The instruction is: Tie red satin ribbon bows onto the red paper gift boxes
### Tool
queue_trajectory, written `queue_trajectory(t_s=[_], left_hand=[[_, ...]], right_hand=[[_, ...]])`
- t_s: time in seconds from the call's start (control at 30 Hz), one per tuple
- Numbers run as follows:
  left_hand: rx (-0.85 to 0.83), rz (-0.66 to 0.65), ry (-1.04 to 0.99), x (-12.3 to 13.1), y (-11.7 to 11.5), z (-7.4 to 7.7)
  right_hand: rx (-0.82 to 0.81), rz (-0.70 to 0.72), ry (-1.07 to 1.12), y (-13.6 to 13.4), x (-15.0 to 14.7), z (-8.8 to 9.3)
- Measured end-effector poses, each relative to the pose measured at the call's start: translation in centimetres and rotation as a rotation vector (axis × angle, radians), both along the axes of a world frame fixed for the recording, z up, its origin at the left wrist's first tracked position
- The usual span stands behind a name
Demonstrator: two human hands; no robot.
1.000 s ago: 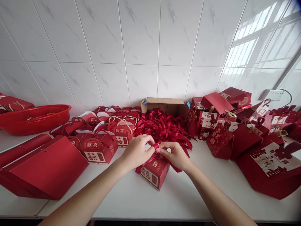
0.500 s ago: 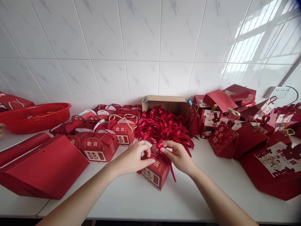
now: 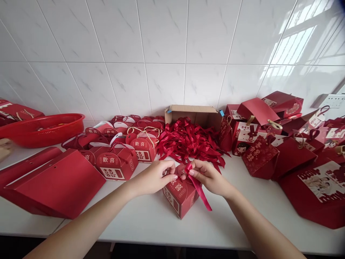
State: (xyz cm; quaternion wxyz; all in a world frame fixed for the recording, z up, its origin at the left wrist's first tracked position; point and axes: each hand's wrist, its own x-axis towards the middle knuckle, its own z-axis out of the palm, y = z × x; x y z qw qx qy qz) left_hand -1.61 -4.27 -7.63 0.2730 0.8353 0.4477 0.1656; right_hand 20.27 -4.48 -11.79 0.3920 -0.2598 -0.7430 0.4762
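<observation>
Small red box (image 3: pixel 181 199): standing on the white table (image 3: pixel 215 230), near middle, a corner pointing to the near edge.
Right hand (image 3: pixel 212 176): pinching a red ribbon (image 3: pixel 202 194) over the box top, a tail hanging to the right.
Left hand (image 3: pixel 152 178): thumb and curled forefinger sitting narrowly apart by the top's left side; whether they're gripping anything, I can't tell.
Ribbon pile (image 3: pixel 192 140): spilling before the cardboard carton (image 3: pixel 194 109), far middle.
Right side: assorted gift boxes (image 3: pixel 260 158) clustering.
</observation>
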Motion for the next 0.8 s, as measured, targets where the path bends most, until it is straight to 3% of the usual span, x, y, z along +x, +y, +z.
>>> queue_trajectory(t_s=[0.23, 0.47, 0.63, 0.73, 0.8], left_hand=[[0.071, 0.026, 0.026, -0.8, -0.1, -0.6], [-0.127, 0.156, -0.018, -2.7, -0.4, -0.5], [0.037, 0.015, -0.287, -2.2, -0.6, 0.9], [0.049, -0.031, -0.349, -0.9, -0.7, 1.6], [0.040, -0.052, -0.356, 0.1, -0.6, 2.0]], right_hand=[[0.081, -0.061, -0.099, 0.0, -0.2, 0.0], [0.047, -0.173, -0.148, -0.7, -1.3, 0.5], [0.044, -0.312, -0.261, -1.0, -2.4, 0.8], [0.042, -0.398, -0.294, -1.1, -2.9, 0.9], [0.062, -0.382, -0.285, -1.1, -2.9, 0.9]])
